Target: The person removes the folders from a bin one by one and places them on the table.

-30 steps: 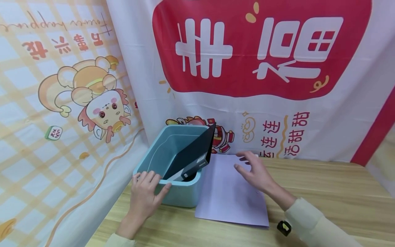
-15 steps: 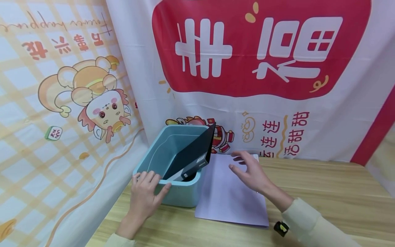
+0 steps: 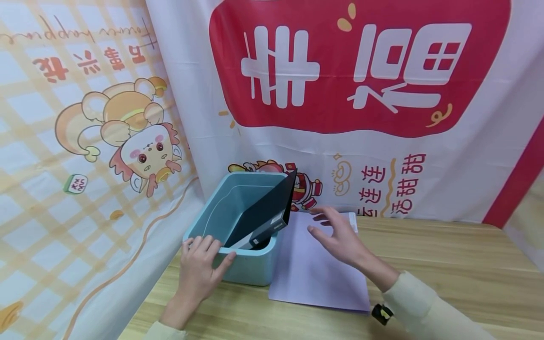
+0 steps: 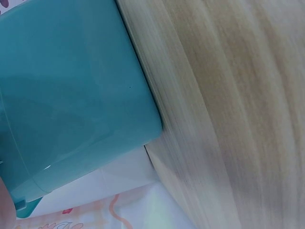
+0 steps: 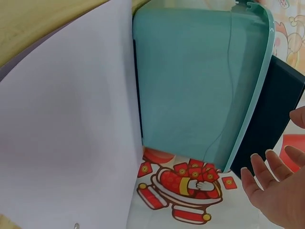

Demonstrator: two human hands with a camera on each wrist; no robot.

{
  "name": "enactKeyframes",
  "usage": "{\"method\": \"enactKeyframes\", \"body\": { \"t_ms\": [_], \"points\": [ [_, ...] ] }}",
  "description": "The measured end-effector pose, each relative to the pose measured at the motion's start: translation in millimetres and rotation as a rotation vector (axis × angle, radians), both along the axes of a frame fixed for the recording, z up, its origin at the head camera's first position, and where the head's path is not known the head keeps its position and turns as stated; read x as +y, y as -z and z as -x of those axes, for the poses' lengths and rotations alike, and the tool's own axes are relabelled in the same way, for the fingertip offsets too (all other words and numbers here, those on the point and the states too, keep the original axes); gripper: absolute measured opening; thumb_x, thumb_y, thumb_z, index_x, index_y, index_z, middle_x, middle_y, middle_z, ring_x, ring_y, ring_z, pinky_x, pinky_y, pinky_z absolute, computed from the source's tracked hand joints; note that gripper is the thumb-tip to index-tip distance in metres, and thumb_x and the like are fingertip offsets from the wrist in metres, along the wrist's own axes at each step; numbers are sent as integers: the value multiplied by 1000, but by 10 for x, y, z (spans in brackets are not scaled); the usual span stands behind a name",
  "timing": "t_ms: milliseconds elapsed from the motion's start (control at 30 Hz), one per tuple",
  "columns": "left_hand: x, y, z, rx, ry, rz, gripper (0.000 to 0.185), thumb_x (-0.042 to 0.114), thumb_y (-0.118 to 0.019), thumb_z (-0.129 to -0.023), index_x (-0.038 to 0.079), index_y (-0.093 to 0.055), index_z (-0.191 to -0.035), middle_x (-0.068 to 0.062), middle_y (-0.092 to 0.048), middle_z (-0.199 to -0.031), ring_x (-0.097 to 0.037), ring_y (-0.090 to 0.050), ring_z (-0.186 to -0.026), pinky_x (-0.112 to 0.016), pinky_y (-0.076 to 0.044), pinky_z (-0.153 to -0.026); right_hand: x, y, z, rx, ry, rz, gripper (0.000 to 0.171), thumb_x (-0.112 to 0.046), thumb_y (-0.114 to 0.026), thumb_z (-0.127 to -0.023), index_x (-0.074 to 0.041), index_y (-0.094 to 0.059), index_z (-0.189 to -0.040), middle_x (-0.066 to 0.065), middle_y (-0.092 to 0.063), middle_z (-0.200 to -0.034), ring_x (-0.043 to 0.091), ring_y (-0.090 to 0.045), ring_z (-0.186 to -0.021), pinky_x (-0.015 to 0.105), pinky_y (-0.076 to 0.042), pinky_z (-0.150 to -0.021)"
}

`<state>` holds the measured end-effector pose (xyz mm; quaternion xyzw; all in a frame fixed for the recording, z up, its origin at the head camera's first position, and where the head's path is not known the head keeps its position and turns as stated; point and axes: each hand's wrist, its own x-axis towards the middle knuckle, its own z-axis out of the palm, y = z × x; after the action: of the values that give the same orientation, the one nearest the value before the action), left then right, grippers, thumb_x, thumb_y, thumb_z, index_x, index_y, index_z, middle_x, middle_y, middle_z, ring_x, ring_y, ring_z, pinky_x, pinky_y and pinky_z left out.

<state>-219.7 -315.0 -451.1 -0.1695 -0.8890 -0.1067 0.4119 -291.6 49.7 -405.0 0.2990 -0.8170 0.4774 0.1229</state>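
Observation:
A teal plastic bin [image 3: 250, 269] stands at the table's left end, with a black folder [image 3: 267, 210] leaning inside it and sticking out over the right rim. My left hand [image 3: 199, 269] rests on the bin's near rim, thumb on the outer wall. A lilac folder [image 3: 316, 269] lies flat on the table right of the bin. My right hand [image 3: 335, 233] hovers open over the lilac folder, fingers spread toward the black folder. In the right wrist view the bin [image 5: 200, 86], the black folder [image 5: 267, 124] and the lilac folder [image 5: 62, 143] show, with my fingertips [image 5: 267, 186] held apart.
The wooden table [image 3: 446, 274] stretches right of the lilac folder. Printed cloth banners [image 3: 361, 94] hang close behind the bin and along the left side. The left wrist view shows the bin's wall [image 4: 71, 95] against the table's edge.
My right hand has drifted left over the lilac folder, closer to the black folder. The left hand and the bin have stayed put.

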Motion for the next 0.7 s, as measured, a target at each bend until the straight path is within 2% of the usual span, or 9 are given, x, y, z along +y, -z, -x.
{"method": "enactKeyframes", "body": {
  "t_ms": [267,500,700],
  "points": [
    [-3,7,11,-4,-1,1,43,56,-59,-96,14,-64,-87,0,-56,-81,-24,-51,-78,-55,-36,-92,-90,-45,-29,6,-31,22,43,-20,-70,-98,-15,-56,-138,2,-61,-132,26,-62,-119,47,-51,-101],
    [7,-2,8,-8,-2,3,42,55,-60,-96,15,-64,-87,1,-56,-81,-23,-51,-78,-54,-36,-91,-167,-65,-29,-5,-45,46,42,-20,-70,-98,-18,-56,-137,0,-60,-132,18,-62,-117,45,-51,-101],
    [8,-5,10,-10,-6,4,42,55,-61,-95,14,-64,-87,0,-57,-81,-23,-52,-79,-55,-37,-92,-221,-83,-41,-14,-63,59,41,-19,-70,-98,-18,-56,-136,-1,-60,-132,17,-62,-117,44,-51,-102]
  ]
}}
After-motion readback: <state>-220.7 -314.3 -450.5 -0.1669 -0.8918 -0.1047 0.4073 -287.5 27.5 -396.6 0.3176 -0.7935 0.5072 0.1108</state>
